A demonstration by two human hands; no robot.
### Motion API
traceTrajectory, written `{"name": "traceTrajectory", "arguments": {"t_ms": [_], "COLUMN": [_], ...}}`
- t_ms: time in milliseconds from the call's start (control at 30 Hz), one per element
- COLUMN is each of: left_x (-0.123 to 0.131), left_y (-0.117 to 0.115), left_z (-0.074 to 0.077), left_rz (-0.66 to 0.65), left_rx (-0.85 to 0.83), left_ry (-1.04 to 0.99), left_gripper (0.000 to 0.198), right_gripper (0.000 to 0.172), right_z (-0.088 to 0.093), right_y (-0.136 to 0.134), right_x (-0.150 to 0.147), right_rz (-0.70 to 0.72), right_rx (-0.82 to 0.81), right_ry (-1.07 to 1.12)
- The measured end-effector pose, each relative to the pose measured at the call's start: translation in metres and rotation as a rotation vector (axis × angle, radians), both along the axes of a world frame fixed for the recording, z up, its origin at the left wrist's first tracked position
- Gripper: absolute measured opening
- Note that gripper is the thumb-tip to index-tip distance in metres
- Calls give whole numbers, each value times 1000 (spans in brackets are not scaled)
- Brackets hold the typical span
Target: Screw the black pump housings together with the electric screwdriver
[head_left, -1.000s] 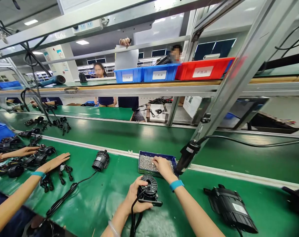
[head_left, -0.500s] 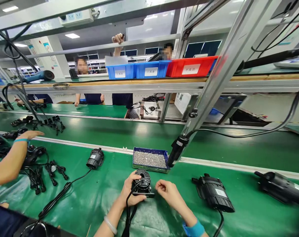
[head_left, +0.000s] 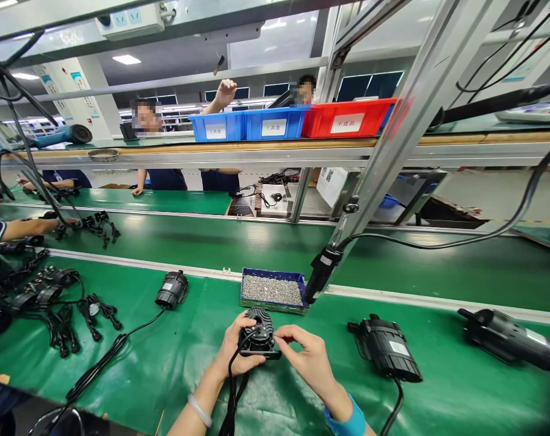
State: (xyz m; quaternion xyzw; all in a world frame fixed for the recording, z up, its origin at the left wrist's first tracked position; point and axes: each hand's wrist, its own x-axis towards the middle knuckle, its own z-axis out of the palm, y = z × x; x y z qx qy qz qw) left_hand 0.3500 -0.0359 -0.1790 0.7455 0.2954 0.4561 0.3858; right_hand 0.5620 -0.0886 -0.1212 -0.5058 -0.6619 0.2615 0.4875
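My left hand (head_left: 237,351) grips a black ribbed housing (head_left: 259,332), which looks like a small corded pump, with its round end facing up toward me. Its black cable (head_left: 232,387) hangs down past my left wrist. At the housing's right side, the thumb and forefinger of my right hand (head_left: 306,357) are pinched together against its edge. Whatever is between those fingertips is too small to make out. Just beyond the housing lies a blue tray (head_left: 243,301) filled with small metal pieces, probably screws. A black electric screwdriver (head_left: 321,275) hangs at the tray's right corner.
Similar black housings lie on the green mat, one at left (head_left: 172,290), one at right (head_left: 387,348) and another farther right (head_left: 506,339). Bundled cables (head_left: 66,324) crowd the left. A co-worker's arm (head_left: 32,228) reaches in there. A metal post (head_left: 393,139) slants down behind the screwdriver.
My right hand has moved left, and its fingertips now meet the housing's side. The co-worker's arm at left has moved farther back over the belt. The view has shifted slightly.
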Motion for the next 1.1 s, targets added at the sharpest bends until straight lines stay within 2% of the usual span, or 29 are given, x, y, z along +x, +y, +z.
{"name": "traceTrajectory", "arguments": {"t_ms": [100, 233, 300, 367, 467, 533, 633, 700, 867, 967, 1100], "left_x": [0, -1, -1, -1, -1, -1, -1, -1, -1, -5, -16], "left_y": [0, 1, 0, 0, 0, -1, -1, -1, 0, 3, 10], "left_z": [-1, -3, -2, -1, 2, 3, 3, 2, -1, 0, 8], "left_rz": [-3, 10, 12, 13, 25, 23, 8, 8, 5, -43, -160], "left_rx": [1, 1, 4, 3, -3, -2, -8, -16, -37, -102, -291], "left_ry": [15, 36, 34, 34, 54, 53, 25, 24, 39, -2, -18], "left_gripper": [70, 71, 71, 70, 70, 70, 68, 68, 70, 72, 76], "right_gripper": [15, 21, 25, 36, 48, 41, 17, 9, 10, 9, 15], "right_z": [0, -11, -22, -35, -58, -71, -83, -85, -83, -80, -71], "right_y": [4, 7, 6, 6, 11, 17, 21, 19, 8, 3, 0], "right_x": [0, 9, 15, 21, 33, 39, 41, 37, 28, 29, 34], "right_rz": [84, 148, 178, 151, -33, -131, -163, -148, -117, -85, -41], "right_rx": [142, 259, 171, 3, -215, -308, -421, -457, -503, -513, -505], "right_ry": [-75, -153, -148, -122, -107, -163, -290, -365, -460, -437, -313]}}
